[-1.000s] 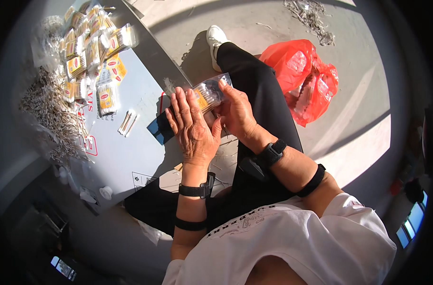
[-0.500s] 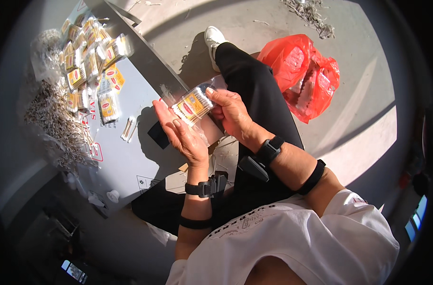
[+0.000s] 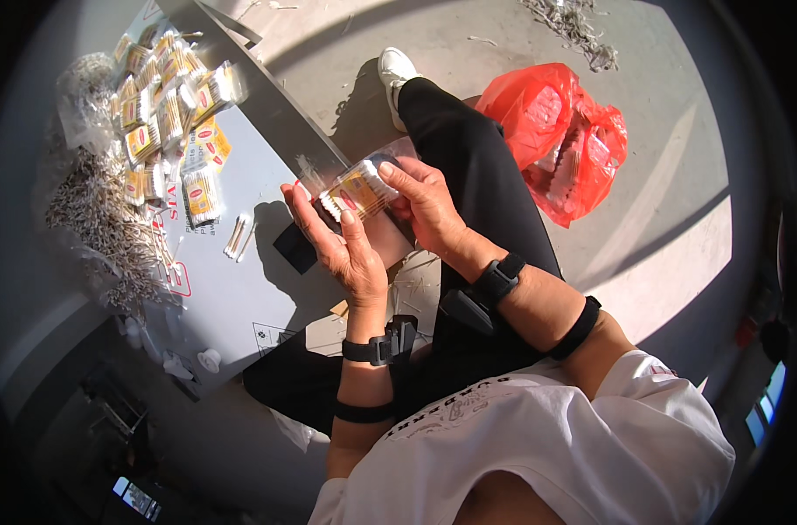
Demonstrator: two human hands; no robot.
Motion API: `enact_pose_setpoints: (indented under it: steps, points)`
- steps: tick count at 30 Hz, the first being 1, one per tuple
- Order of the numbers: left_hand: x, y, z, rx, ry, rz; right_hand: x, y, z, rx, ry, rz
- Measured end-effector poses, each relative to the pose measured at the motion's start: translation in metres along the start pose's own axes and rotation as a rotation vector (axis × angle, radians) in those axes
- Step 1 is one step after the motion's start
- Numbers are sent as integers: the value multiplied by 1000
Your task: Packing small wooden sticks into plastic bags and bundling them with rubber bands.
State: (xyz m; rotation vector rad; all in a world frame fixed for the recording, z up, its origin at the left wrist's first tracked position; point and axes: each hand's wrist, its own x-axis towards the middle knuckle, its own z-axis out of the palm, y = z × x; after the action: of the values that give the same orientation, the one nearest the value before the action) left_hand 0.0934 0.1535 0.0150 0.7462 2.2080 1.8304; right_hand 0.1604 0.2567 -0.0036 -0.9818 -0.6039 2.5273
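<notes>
A clear plastic packet of cotton swabs (image 3: 362, 194) with a yellow label is held between my two hands, above the table's right edge. My right hand (image 3: 432, 208) pinches its right end, thumb on top and fingers curled behind. At the left end, my left hand (image 3: 353, 258) has its fingers behind the packet and its thumb against the lower edge. Clear film reaches past the swabs behind my right thumb. Left of my hands, a few loose cotton swabs (image 3: 238, 236) lie on the grey table (image 3: 232, 306).
Filled swab packets (image 3: 167, 109) are heaped at the table's far left, beside a large pile of loose swabs (image 3: 110, 214). A red plastic bag (image 3: 538, 96) with packets inside stands on the floor at right. Scraps (image 3: 573, 31) lie farther back.
My left thumb has come in against the packet's lower edge, and the left fingers have closed a little around it. My right hand has barely moved.
</notes>
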Motion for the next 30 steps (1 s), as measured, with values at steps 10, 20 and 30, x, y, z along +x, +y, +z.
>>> enact_pose_setpoints:
  steps: [10, 20, 30]
  points:
    - [2, 5, -8, 1016, -438, 243, 7, 8, 9, -190, 7, -181]
    - [3, 10, -5, 1053, -478, 209, 7, 10, 7, -257, 29, -185]
    - [3, 9, -7, 1020, -475, 197, 12, 11, 15, -250, 102, -169]
